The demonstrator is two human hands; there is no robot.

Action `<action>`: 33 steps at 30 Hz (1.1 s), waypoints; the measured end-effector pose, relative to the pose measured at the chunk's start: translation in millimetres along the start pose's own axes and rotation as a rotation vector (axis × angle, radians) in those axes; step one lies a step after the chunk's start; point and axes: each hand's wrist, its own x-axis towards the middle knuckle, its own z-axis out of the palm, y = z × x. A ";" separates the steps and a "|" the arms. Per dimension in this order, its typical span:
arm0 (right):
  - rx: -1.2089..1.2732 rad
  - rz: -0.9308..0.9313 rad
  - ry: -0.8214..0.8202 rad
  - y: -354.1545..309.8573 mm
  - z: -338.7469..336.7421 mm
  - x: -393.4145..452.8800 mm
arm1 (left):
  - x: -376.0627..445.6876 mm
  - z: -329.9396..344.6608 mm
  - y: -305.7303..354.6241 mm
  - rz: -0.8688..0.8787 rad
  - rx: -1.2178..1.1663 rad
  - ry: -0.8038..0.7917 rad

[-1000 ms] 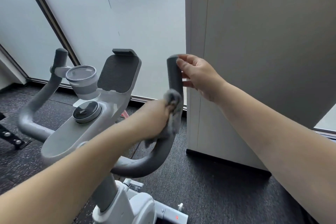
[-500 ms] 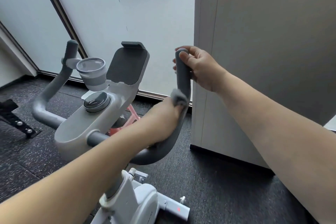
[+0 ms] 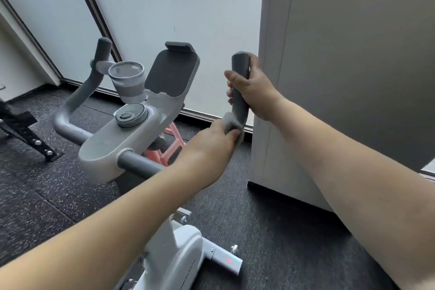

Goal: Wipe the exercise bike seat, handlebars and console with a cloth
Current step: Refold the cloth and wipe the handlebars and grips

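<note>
Here, right of frame centre, the right hand [image 3: 253,92] grips the upright handlebar [image 3: 240,101] end, seemingly to steady it, while just below it the left hand [image 3: 211,146] closes the grey cloth [image 3: 231,122] around the same bar to wipe it.

Dark grey handlebar [image 3: 240,92] showing beside a white cabinet [image 3: 341,77], pale grey cloth [image 3: 231,122], black speckled floor [image 3: 270,219], pink frame [image 3: 169,146] peeking.
</note>
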 end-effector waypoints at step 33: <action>-0.087 0.098 0.023 2.5 3.0 -32.2 | -53.7 -12.1 -65.7 0.518 0.328 0.116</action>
